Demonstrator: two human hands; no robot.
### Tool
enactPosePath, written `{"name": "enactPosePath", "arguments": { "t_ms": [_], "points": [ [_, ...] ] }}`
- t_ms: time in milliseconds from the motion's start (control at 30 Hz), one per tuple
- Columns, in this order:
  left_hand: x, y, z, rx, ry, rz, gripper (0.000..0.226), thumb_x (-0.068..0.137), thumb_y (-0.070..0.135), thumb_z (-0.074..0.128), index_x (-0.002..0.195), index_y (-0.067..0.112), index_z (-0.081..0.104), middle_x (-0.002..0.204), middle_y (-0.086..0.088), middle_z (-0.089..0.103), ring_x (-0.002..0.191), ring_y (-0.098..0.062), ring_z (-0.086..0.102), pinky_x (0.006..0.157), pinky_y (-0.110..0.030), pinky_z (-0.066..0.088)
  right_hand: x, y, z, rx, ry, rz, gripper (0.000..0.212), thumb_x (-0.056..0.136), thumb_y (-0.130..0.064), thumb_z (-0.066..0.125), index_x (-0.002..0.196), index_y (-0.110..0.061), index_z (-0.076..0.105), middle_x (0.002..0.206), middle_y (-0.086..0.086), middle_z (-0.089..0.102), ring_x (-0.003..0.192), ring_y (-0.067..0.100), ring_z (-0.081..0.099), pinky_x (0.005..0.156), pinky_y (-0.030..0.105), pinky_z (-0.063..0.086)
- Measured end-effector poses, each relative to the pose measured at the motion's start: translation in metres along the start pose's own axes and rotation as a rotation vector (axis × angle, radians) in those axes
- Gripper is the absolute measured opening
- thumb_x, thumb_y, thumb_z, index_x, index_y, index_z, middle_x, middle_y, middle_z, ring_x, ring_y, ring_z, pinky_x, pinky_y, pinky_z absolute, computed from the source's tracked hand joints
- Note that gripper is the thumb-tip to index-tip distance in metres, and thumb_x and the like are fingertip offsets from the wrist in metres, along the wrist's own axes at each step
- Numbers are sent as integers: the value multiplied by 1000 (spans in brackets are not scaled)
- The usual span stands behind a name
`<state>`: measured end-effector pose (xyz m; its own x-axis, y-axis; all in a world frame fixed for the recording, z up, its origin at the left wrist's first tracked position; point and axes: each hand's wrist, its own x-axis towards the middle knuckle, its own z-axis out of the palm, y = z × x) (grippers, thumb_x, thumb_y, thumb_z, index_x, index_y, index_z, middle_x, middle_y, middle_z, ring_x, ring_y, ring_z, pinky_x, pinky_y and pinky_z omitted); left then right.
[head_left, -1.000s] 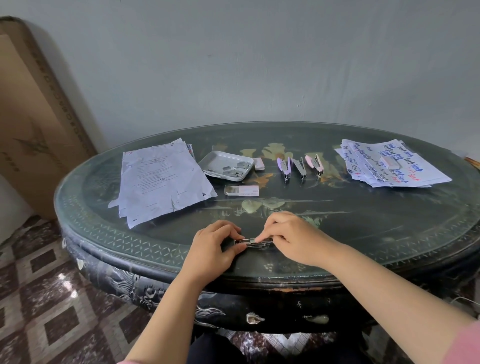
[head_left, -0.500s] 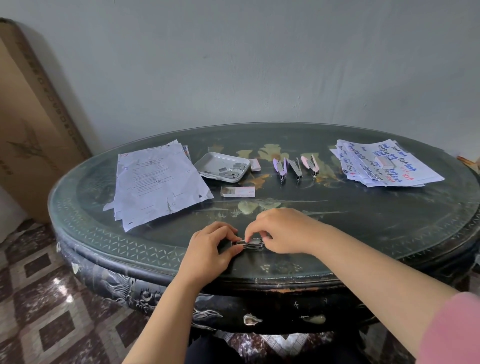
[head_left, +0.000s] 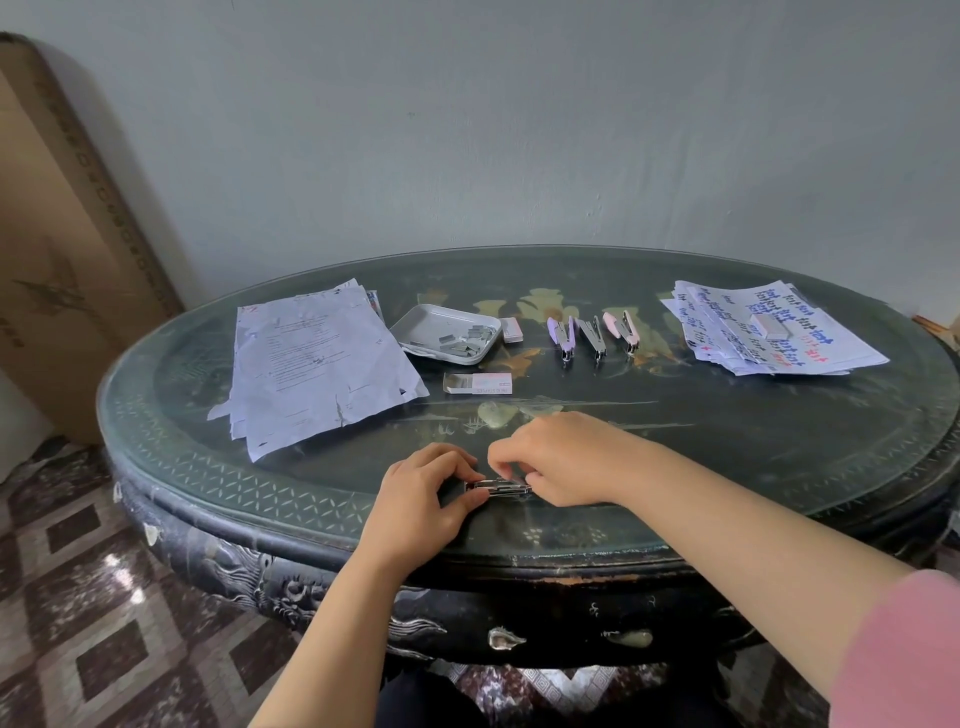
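Against the grey wall stands an oval dark counter with a glass top. Near its front edge the two hands are close together on one small metal stapler, which lies flat on the glass. The left hand pinches the left end between thumb and fingers. The right hand is curled over the right part. Compared with a second ago, its fingertips have moved to the left and a little up along the top of the stapler, while the left hand has hardly moved. I think this means the person is working on the inner rail, probably loading or closing it, but I cannot tell whether a strip of staples is between the fingers. Behind, well apart, are a white tray with loose staples, an open staple box and three more staplers in a row. A printed paper stack lies at the left and a handwritten paper stack at the right.
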<state>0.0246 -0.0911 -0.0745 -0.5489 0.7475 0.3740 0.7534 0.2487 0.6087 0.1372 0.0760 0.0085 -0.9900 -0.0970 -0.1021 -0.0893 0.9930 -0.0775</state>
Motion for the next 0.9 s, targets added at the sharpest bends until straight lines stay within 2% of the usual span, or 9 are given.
{"name": "enactPosePath", "arguments": {
  "t_ms": [133, 233, 333, 400, 500, 600, 733, 900],
  "points": [
    [0, 1, 1, -5, 14, 4, 16, 74, 41, 68, 77, 26, 63, 99, 21, 63, 90, 1, 60, 86, -39, 49, -9, 6, 8, 191, 56, 78, 18, 83, -11, 51, 91, -27, 56, 84, -8, 65, 79, 15, 58, 69, 37, 51],
    [0, 1, 0, 3, 16, 2, 15, 75, 37, 71, 77, 24, 64, 98, 20, 64, 89, 0, 61, 85, -36, 49, -13, 10, 12, 336, 101, 123, 10, 84, -19, 61, 89, -28, 59, 90, -12, 66, 81, 11, 61, 74, 37, 52],
    [0, 2, 0, 14, 13, -2, 13, 76, 34, 73, 79, 23, 65, 99, 20, 63, 90, 1, 60, 85, -33, 49, -13, 10, 17, 355, 137, 160, 7, 86, -24, 65, 86, -28, 59, 90, -12, 65, 74, 8, 58, 75, 38, 53],
    [0, 3, -1, 22, 12, -8, 14, 77, 35, 72, 81, 23, 66, 99, 20, 64, 90, 1, 60, 85, -32, 49, -11, 9, 22, 440, 218, 194, 9, 86, -22, 65, 85, -30, 61, 87, -12, 66, 76, 9, 61, 76, 40, 54],
    [0, 4, 1, 40, 22, -30, 11, 80, 32, 71, 85, 25, 65, 100, 20, 63, 92, -2, 59, 88, -35, 48, -8, 4, 25, 728, 421, 316, 13, 85, -18, 67, 84, -30, 64, 84, -5, 68, 78, 12, 67, 77, 38, 57],
    [-1, 7, 3, 111, 30, -62, 8, 86, 31, 65, 92, 27, 61, 100, 18, 59, 94, -7, 56, 90, -37, 46, -5, -2, 26, 927, 600, 449, 11, 85, -12, 67, 84, -23, 65, 79, -2, 71, 76, 7, 70, 79, 36, 58],
    [-4, 9, 7, 262, 25, -52, 14, 91, 35, 56, 100, 25, 58, 104, 11, 52, 100, -13, 50, 90, -27, 38, -1, 2, 30, 1012, 748, 596, 16, 85, -10, 66, 81, -25, 68, 78, -3, 71, 77, 10, 70, 80, 41, 58],
    [-1, 10, 5, 376, -7, 6, 37, 90, 50, 33, 101, 25, 57, 103, 10, 54, 97, -14, 52, 87, -26, 41, -1, 16, 30, 1009, 752, 677, 26, 85, -5, 65, 85, -31, 70, 82, -5, 71, 81, 12, 69, 85, 40, 57]
  ]
}}
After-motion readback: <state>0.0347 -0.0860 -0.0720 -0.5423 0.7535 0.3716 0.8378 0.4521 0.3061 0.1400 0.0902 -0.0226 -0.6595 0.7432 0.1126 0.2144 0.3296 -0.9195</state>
